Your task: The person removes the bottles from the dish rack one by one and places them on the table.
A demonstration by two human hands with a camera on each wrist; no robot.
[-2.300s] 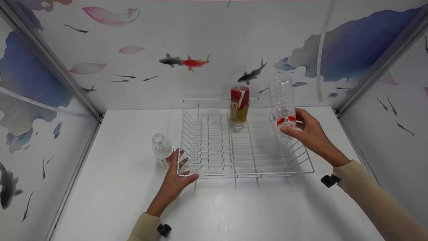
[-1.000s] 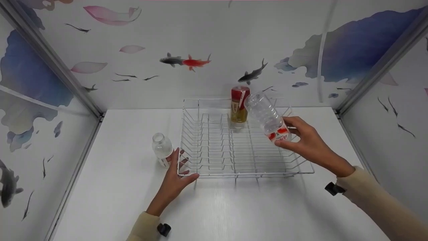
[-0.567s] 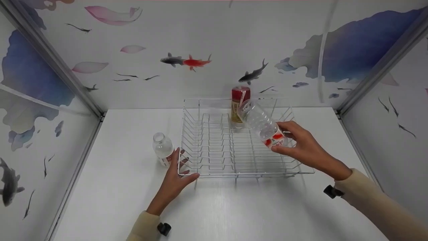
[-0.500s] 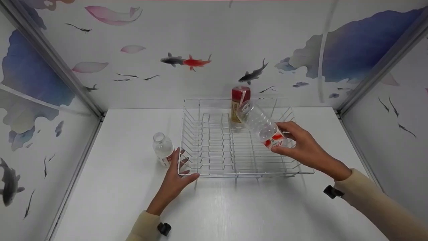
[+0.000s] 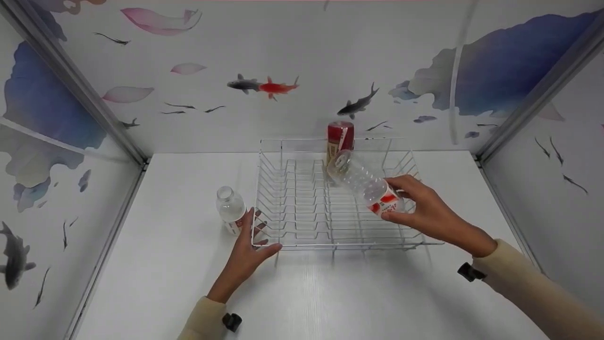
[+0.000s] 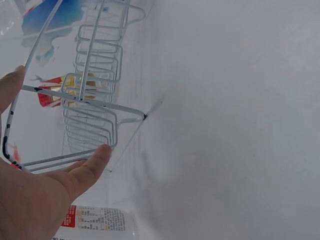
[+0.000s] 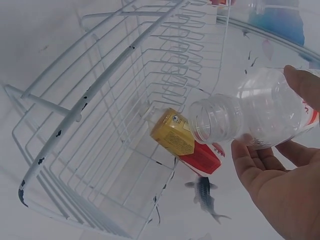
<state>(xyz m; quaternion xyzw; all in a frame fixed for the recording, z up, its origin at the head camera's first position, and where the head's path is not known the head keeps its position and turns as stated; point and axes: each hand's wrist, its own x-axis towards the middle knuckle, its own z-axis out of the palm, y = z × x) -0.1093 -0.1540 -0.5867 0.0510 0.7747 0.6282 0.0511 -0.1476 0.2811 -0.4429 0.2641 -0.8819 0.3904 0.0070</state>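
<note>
My right hand (image 5: 421,208) grips a clear plastic bottle (image 5: 358,178) with a red and white label, tilted over the right half of the white wire dish rack (image 5: 332,246). Its base points to the far left; in the right wrist view its uncapped mouth (image 7: 201,122) faces the rack. At the rack's near left corner my left hand (image 5: 247,248) holds the frame, thumb along the front rim, fingers at the side wires. Just outside that corner stands a second clear bottle (image 5: 230,208), uncapped, partly hidden by the left fingers.
Inside the rack at the back stands a red and gold container (image 5: 339,137) with a clear end downward, partly overlapped by the held bottle. The rack stands on a white tabletop (image 5: 179,283), enclosed by walls (image 5: 302,42) printed with fish and petals.
The right hand has brought the bottle left and down over the rack, tipping it from nearly vertical to slanted. The left hand, the rack and the other containers stay in place.
</note>
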